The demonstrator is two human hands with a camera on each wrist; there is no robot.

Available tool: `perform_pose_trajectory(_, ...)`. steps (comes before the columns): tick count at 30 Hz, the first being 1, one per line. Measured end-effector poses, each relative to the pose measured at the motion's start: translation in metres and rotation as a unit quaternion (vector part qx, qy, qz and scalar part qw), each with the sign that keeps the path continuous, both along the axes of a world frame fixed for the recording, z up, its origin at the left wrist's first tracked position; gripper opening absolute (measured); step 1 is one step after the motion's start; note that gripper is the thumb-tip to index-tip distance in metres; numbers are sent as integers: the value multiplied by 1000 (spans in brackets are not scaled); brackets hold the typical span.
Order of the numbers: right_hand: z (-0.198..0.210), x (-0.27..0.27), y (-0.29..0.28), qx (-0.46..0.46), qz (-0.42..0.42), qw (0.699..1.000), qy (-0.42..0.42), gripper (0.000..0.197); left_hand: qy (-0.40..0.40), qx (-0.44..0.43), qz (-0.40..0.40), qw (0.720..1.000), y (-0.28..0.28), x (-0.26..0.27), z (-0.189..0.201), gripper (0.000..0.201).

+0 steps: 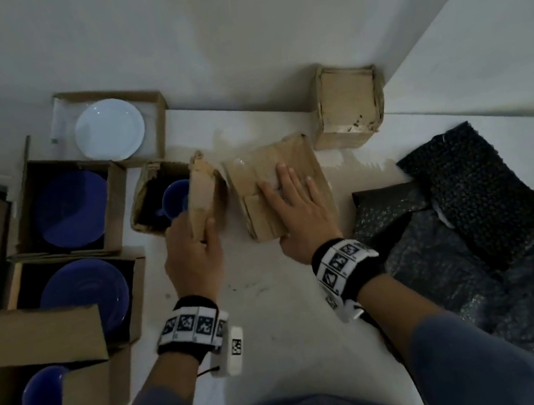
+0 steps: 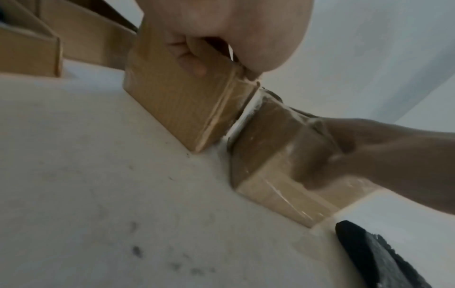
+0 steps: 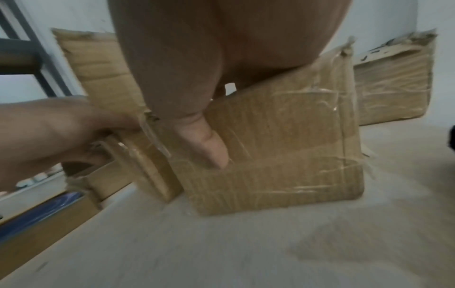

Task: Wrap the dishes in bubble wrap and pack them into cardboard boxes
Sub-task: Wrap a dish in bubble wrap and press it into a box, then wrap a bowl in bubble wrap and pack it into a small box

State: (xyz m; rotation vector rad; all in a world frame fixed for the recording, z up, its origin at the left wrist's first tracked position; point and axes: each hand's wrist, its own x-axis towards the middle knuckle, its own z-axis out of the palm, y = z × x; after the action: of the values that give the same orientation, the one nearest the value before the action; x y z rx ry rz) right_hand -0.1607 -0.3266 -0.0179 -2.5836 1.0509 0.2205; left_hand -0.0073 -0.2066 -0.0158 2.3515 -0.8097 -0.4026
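Observation:
A small open cardboard box (image 1: 144, 194) on the white floor holds a blue cup (image 1: 176, 196). My left hand (image 1: 192, 248) grips the box's upright right flap (image 1: 203, 194), with fingers curled over its edge; the left wrist view shows the fingers (image 2: 192, 52) hooked on the cardboard (image 2: 177, 101). Just to the right stands a closed, taped cardboard box (image 1: 308, 165). My right hand (image 1: 297, 204) lies flat on its top with fingers straight. In the right wrist view my thumb (image 3: 204, 142) presses on the taped box's near side (image 3: 283, 146).
Open boxes at the left hold a white plate (image 1: 109, 130), two blue plates (image 1: 71, 210) (image 1: 85, 292) and another blue cup (image 1: 43, 395). A closed box (image 1: 346, 107) sits in the wall corner. Black bubble wrap (image 1: 478, 191) is piled at the right.

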Motion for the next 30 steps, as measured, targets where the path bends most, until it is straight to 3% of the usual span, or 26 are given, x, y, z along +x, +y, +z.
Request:
perform_pose_trajectory(3, -2, 27, -35, -10, -13, 1000, -4, 106, -8, -17, -2, 1000, -12, -8, -2, 21)
perform_pose_trajectory(6, -3, 49, -71, -32, -2, 999, 0, 106, -13, -22, 3, 1000, -18, -11, -4, 27)
perform_pose_trajectory(10, -8, 75, -116, -50, -84, 995, -15, 98, -29, -25, -5, 999, -19, -10, -5, 33)
perform_pose_trajectory(12, -10, 81, -127, -41, -84, 996, -6, 95, -27, -17, -8, 999, -19, -7, -6, 34)
perform_pose_trajectory(15, -12, 79, -124, -52, -85, 995, -25, 90, -18, -5, -8, 1000, -19, -8, -5, 37)
perform_pose_trajectory(20, 1, 50, -74, -119, -60, 980, -149, 69, 52, 14, -4, 999, -25, -9, 6, 32)
perform_pose_trajectory(23, 4, 12, -19, 9, -91, 952, -292, 41, 163, 0, -38, 986, -31, -11, 15, 51)
perform_pose_trajectory(26, 8, -13, 23, 168, -158, 883, -410, 35, 263, 33, -167, 950, -31, -17, 28, 71)
perform_pose_trajectory(28, 11, -14, 33, 222, -220, 863, -398, 45, 275, 42, -259, 925, -29, -18, 35, 70)
perform_pose_trajectory(30, 14, -8, 29, 238, -278, 864, -347, 53, 228, -6, -266, 936, -23, -13, 42, 59)
